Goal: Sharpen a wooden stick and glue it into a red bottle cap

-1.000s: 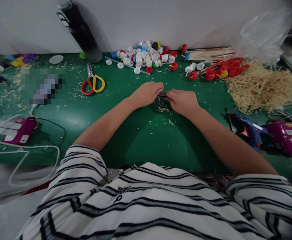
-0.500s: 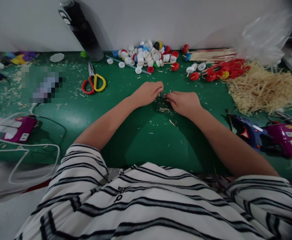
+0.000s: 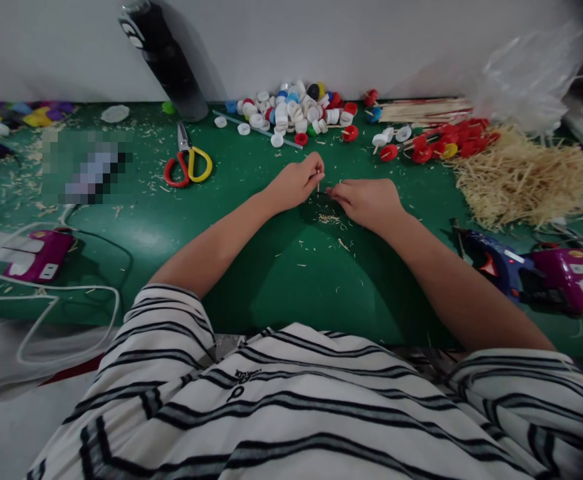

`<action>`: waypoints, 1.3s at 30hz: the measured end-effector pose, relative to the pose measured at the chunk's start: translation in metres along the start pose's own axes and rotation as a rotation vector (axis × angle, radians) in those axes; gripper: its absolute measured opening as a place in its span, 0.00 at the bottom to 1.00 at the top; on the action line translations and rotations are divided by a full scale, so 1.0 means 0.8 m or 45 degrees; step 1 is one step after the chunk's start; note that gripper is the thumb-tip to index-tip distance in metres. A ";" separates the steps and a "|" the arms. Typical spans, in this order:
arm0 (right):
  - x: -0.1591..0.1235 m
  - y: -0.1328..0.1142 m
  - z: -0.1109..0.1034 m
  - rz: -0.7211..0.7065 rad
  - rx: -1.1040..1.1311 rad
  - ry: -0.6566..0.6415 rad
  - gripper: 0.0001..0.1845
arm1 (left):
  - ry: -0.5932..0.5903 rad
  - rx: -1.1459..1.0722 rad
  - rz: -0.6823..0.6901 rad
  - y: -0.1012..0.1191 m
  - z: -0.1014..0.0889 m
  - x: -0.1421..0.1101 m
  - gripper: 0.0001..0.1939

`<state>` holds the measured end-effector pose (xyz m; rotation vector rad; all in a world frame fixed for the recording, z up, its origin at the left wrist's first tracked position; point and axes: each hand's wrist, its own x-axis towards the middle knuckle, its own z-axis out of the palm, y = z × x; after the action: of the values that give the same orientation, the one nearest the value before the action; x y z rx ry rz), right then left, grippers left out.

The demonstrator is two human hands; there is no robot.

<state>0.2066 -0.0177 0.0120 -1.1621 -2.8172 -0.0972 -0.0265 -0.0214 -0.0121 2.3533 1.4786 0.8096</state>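
My left hand is closed in a pinch, and the tip of a short pale stick pokes down below its fingers. Facing it across a small gap, my right hand pinches a thin dark blade-like tool, mostly covered by the fingers. The tool's tip points left toward the stick; whether they touch I cannot tell. Beneath both hands lies a little heap of pale shavings on the green table.
Bottle caps are piled at the back, near a black bottle. Scissors lie left. On the right are red caps on sticks, straw-like shreds and a blue glue gun. A white cable loops at left.
A small gap has opened between my hands, which were close together a second ago. My left hand has turned slightly with its knuckles higher, and the stick's tip shows more clearly.
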 end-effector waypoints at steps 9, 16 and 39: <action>0.001 0.003 0.005 -0.001 0.024 -0.036 0.19 | 0.007 -0.107 0.007 -0.006 0.003 0.000 0.08; 0.002 0.004 -0.003 0.054 0.003 -0.138 0.17 | 0.065 -0.167 0.036 0.002 0.010 -0.002 0.06; -0.015 0.016 -0.002 0.060 0.032 -0.048 0.20 | 0.043 -0.168 -0.007 0.008 0.005 -0.002 0.03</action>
<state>0.2246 -0.0171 0.0122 -1.2374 -2.8125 -0.0367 -0.0199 -0.0256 -0.0133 2.2487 1.3983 0.9199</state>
